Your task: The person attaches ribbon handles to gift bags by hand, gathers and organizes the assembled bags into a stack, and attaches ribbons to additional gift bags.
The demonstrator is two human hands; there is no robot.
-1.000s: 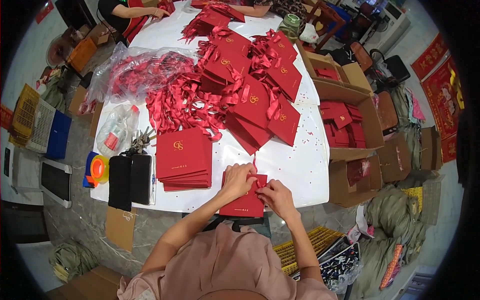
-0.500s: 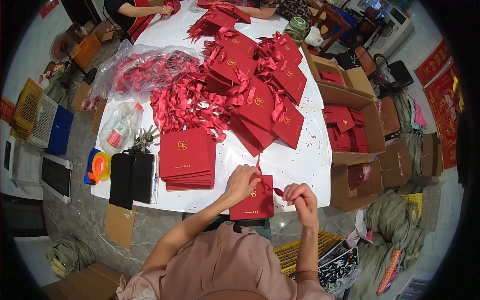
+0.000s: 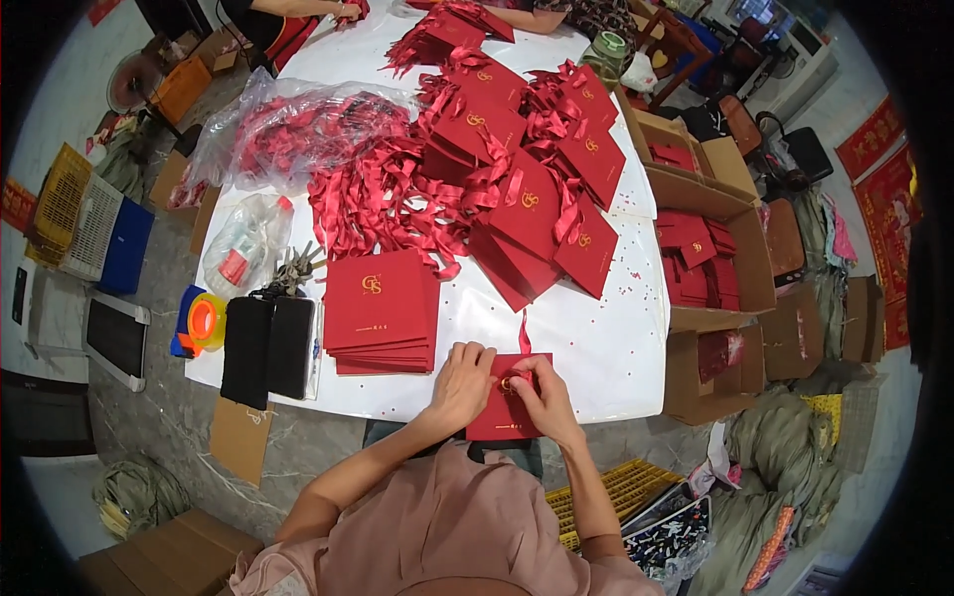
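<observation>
A small red paper bag or folder point(image 3: 502, 425) with gold print lies flat at the table's front edge. My left hand point(image 3: 462, 385) rests on its left edge, fingers stretched out and lying flat. Over the bag's upper middle, my right hand point(image 3: 549, 401) is closed in a pinch on a red ribbon, mostly hidden by the fingers. A loose strand of red ribbon point(image 3: 525, 331) sticks up past the bag's top edge. Left of my hands stands a neat stack of matching red bags point(image 3: 378, 308).
Beyond are piled red bags with ribbons point(image 3: 532, 209), a ribbon heap point(image 3: 368, 204) and a plastic bag point(image 3: 298, 129). A black pouch point(image 3: 244, 348), keys point(image 3: 296, 266) and tape rolls point(image 3: 206, 321) lie left. Cardboard boxes point(image 3: 715, 308) stand right. Co-workers' arms point(image 3: 298, 8) reach in at the far side.
My right hand has moved left from beside the bag to over its front, bringing the ribbon end with it. My left hand has shifted left and down to the bag's left edge.
</observation>
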